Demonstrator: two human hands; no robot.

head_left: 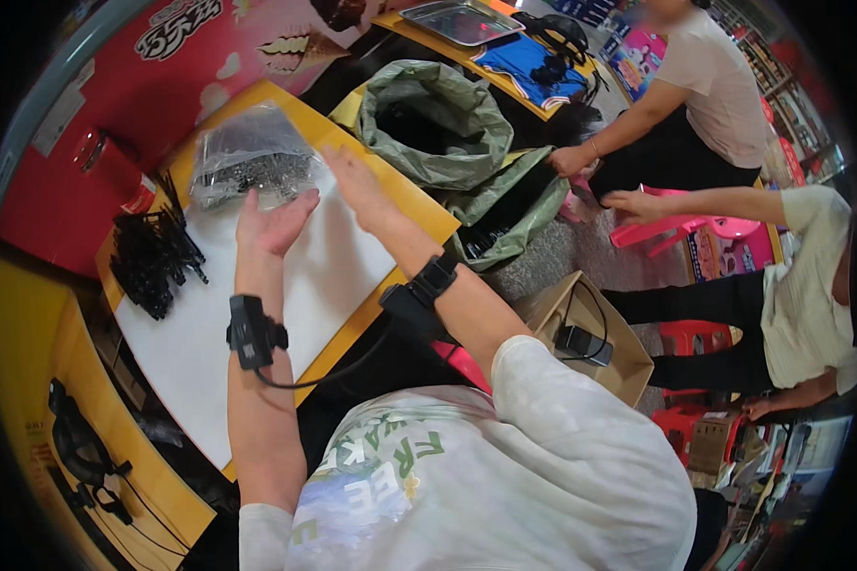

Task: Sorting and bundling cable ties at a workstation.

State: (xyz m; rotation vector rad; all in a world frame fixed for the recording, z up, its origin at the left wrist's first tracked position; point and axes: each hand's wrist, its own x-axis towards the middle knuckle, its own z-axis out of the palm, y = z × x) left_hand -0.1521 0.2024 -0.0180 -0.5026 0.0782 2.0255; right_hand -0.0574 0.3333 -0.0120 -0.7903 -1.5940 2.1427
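Observation:
My left hand (274,223) is palm up with its fingers apart, at the near edge of a clear plastic bag (248,143). Small dark pieces fill the bottom of that bag; I cannot make out their kind. Just right of the bag, my right hand (354,183) is stretched out with nothing in it. Both hands are over a white sheet (186,347) on a yellow table (419,211). To the left lies a pile of thin black rod-like parts (157,257). Whether my left fingertips touch the bag, I cannot tell.
Two green sacks (490,105) with black contents stand beyond the table's right edge. A cardboard box (628,357) is by my right elbow. Two people (724,86) are at the right, one reaching toward the sacks. A red can (105,157) stands at the left.

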